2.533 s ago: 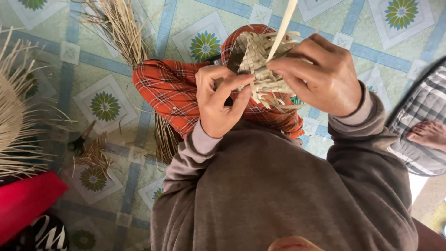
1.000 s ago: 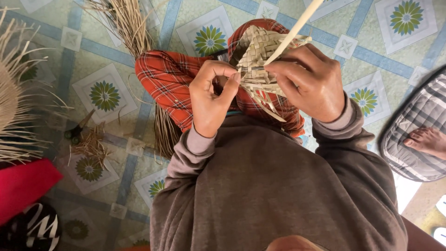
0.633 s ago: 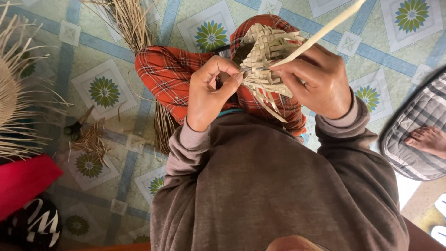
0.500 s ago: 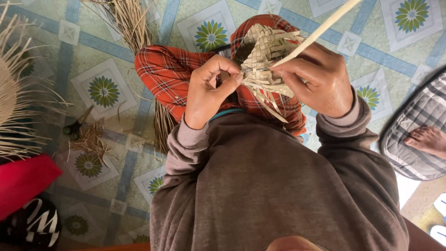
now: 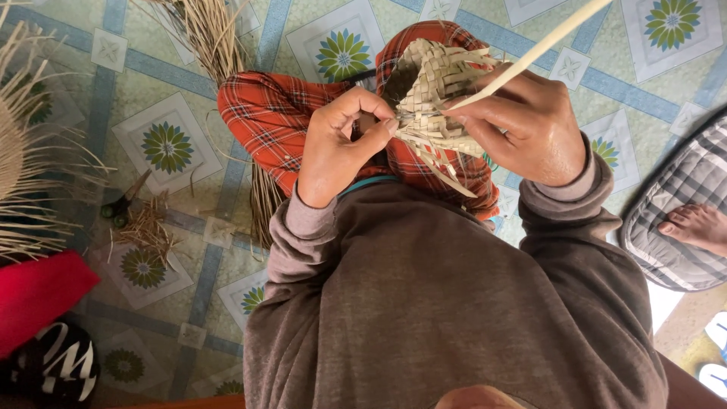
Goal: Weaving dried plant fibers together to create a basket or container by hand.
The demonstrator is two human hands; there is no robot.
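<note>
Small woven basket [image 5: 432, 83] pinched between left hand [image 5: 337, 148] and right hand [image 5: 522, 125] above lap, right fingers closed on long strip [image 5: 541, 47] slanting up-right, away from basket rim.

No packages, labels, signs or screens show anywhere in the frame.
</note>
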